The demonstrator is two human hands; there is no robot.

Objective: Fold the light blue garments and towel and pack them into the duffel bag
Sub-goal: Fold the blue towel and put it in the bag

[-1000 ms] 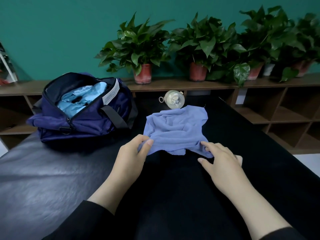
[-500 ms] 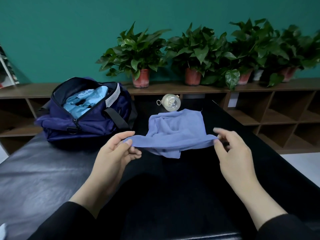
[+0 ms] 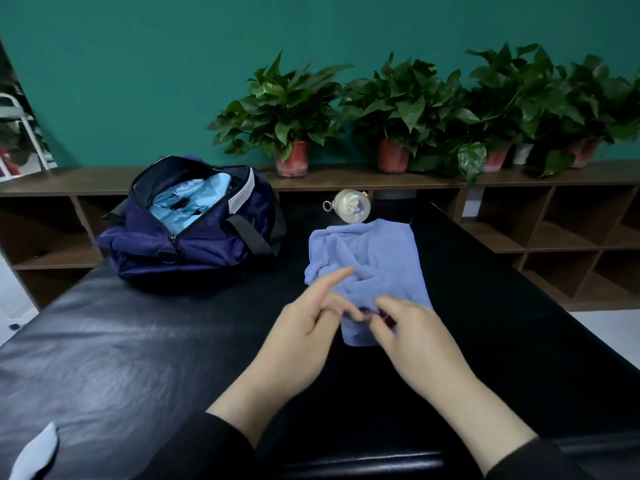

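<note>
Teal wall and potted plants [image 3: 291,112] sit behind a black padded table [image 3: 114,344] where I work. My left hand [image 3: 304,327] and right hand [image 3: 412,330] meet at the near edge of the towel [image 3: 370,258], which lies crumpled just beyond my fingers. Both seem to pinch its near edge, the left forefinger pointing out straight; motion blur hides the exact grip. Left of my left hand and farther off, the bag [image 3: 194,237] stands unzipped with light blue garments [image 3: 190,199] already inside. A bottle [image 3: 349,206] lies beyond the towel. I judge the towel light, limp and soft; it will sag unless held by two corners, so I should find the near corners and pull them taut.
</note>
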